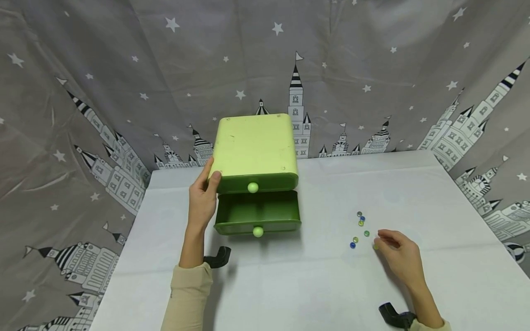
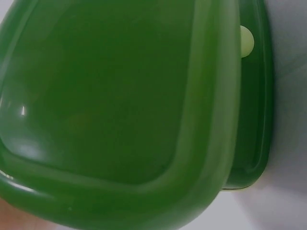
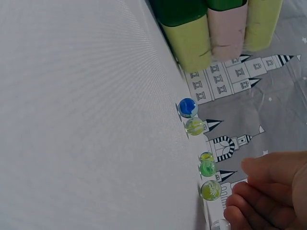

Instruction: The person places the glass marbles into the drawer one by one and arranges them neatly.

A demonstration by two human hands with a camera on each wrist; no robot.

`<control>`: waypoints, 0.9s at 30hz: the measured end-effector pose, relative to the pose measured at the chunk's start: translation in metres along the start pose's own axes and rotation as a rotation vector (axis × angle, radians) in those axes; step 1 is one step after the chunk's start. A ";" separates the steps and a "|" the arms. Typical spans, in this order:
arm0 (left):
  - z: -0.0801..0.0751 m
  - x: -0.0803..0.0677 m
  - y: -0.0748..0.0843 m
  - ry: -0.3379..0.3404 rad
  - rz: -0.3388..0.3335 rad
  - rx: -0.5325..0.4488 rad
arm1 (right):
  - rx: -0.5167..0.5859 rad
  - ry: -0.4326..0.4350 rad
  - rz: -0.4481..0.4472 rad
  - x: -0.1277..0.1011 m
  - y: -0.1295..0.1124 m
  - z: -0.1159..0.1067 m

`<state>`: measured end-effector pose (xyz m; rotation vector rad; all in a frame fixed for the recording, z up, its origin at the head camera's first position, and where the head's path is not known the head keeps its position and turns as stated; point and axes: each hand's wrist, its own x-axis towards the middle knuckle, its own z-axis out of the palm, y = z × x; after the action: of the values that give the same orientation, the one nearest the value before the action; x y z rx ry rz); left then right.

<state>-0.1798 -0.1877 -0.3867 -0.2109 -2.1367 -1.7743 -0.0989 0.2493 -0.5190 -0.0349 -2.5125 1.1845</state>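
Note:
A small drawer cabinet (image 1: 256, 145) with a pale yellow top and green drawer fronts stands on the white table. Its lower drawer (image 1: 258, 214) is pulled out, while the upper front sits flush. My left hand (image 1: 203, 195) rests against the cabinet's left side, thumb at the front corner. At the right, my right hand (image 1: 399, 255) hovers low, fingers loosely bent with a gap between thumb and index finger. Close by its fingertips lies a yellow-green marble (image 1: 375, 247). A green marble (image 1: 366, 233) and a blue marble (image 1: 353, 245) lie farther left.
Several more glass marbles lie in a loose row, among them a yellow one (image 1: 355, 239) and another blue one (image 1: 362, 219). A grey curtain (image 1: 186, 59) printed with castles and stars hangs behind the white tabletop (image 1: 323, 289).

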 end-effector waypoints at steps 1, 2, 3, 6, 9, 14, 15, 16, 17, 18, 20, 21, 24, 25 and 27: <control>0.000 0.000 0.000 0.000 0.000 0.001 | -0.001 -0.003 0.001 0.000 0.000 0.000; 0.001 0.000 0.000 0.000 0.000 0.002 | -0.002 -0.007 0.003 0.000 0.001 0.000; 0.001 0.000 0.000 0.001 -0.002 0.004 | -0.004 -0.011 0.003 0.000 0.001 0.001; 0.001 0.000 0.000 0.002 -0.010 0.008 | -0.011 -0.030 0.002 0.000 0.002 0.001; 0.002 0.000 0.000 0.001 -0.013 0.000 | -0.041 -0.047 -0.006 0.000 0.004 0.003; 0.002 -0.001 0.000 0.000 -0.019 -0.005 | -0.068 -0.056 -0.007 -0.001 0.007 0.005; 0.002 -0.001 0.000 0.000 -0.020 -0.001 | -0.065 -0.059 -0.004 -0.001 0.007 0.006; 0.002 -0.001 0.000 0.002 -0.021 0.003 | -0.065 -0.068 -0.001 -0.001 0.007 0.006; 0.002 -0.001 0.000 0.005 -0.024 0.007 | -0.064 -0.079 0.000 0.000 0.007 0.007; 0.002 -0.001 0.000 0.009 -0.026 0.011 | -0.059 -0.089 -0.001 0.001 0.007 0.008; 0.001 -0.001 0.000 0.014 -0.031 0.021 | -0.051 -0.096 -0.009 0.002 0.006 0.010; 0.001 -0.001 0.001 0.016 -0.031 0.022 | -0.047 -0.094 -0.015 0.002 0.006 0.011; 0.002 0.000 0.001 0.018 -0.031 0.025 | -0.032 -0.081 -0.030 0.003 0.006 0.014; 0.002 0.000 0.001 0.019 -0.031 0.025 | -0.030 -0.075 -0.032 0.004 0.007 0.015; 0.002 0.000 0.001 0.020 -0.028 0.023 | -0.030 -0.068 -0.032 0.004 0.008 0.016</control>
<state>-0.1799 -0.1851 -0.3859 -0.1575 -2.1550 -1.7594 -0.1089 0.2433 -0.5327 0.0381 -2.5796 1.1535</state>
